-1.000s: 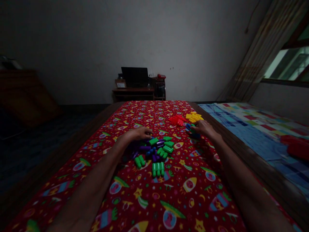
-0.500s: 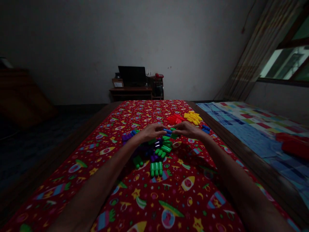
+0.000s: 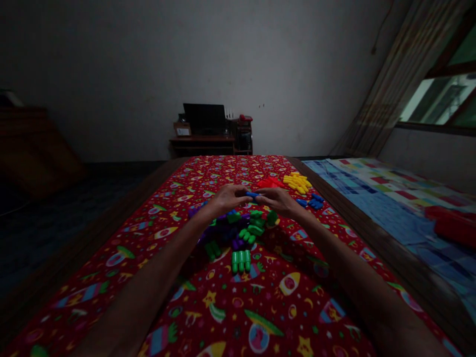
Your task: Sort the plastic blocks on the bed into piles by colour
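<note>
My left hand [image 3: 227, 198] and my right hand [image 3: 277, 200] meet above the red patterned cloth [image 3: 238, 297], both pinching a small blue block [image 3: 252, 195] between their fingertips. Just below them lies a mixed heap of green and purple blocks [image 3: 241, 233]. A little group of blue blocks [image 3: 311, 203] lies to the right of my right hand. Farther back are a red pile [image 3: 269, 183] and a yellow pile [image 3: 297, 182].
The cloth covers a long wooden-edged surface [image 3: 345, 208]. A blue checked bedspread [image 3: 390, 198] with a red object [image 3: 451, 225] lies to the right. A dark desk with a screen [image 3: 208, 131] stands at the far wall; a curtained window [image 3: 435, 94] is at the right.
My hands have come together from apart: the left left the mixed heap, the right came in from the blue blocks, and both now hold the blue block slightly higher.
</note>
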The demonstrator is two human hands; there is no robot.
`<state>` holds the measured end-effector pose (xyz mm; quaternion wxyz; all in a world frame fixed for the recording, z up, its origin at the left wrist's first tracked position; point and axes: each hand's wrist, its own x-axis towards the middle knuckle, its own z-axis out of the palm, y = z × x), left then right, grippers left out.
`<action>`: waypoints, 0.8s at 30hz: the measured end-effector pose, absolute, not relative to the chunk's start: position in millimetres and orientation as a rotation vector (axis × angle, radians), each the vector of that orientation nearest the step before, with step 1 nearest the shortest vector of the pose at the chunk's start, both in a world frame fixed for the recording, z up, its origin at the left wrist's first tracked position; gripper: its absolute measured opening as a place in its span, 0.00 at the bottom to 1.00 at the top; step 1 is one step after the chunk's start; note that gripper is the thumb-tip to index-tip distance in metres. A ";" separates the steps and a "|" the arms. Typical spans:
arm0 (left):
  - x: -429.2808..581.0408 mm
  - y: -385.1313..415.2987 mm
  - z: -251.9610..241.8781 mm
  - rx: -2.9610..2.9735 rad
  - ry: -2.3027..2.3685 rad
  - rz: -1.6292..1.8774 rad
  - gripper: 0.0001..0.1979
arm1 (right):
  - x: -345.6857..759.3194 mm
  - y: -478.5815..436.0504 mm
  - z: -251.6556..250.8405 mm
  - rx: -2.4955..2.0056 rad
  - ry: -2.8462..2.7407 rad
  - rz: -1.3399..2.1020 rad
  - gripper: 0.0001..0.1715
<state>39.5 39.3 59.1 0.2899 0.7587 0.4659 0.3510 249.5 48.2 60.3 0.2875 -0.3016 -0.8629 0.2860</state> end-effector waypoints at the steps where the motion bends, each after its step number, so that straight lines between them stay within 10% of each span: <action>1: 42.8 39.8 57.5 2.028 1.209 0.927 0.15 | 249.0 48.8 61.3 -0.807 -2.281 0.771 0.28; 14: -14.0 50.4 37.1 2.341 1.630 0.257 0.06 | 347.2 80.4 59.3 -2.190 -2.025 -0.088 0.21; 24: -11.7 62.8 27.5 2.077 1.402 0.595 0.14 | 331.0 77.8 74.6 -1.858 -2.046 -0.116 0.20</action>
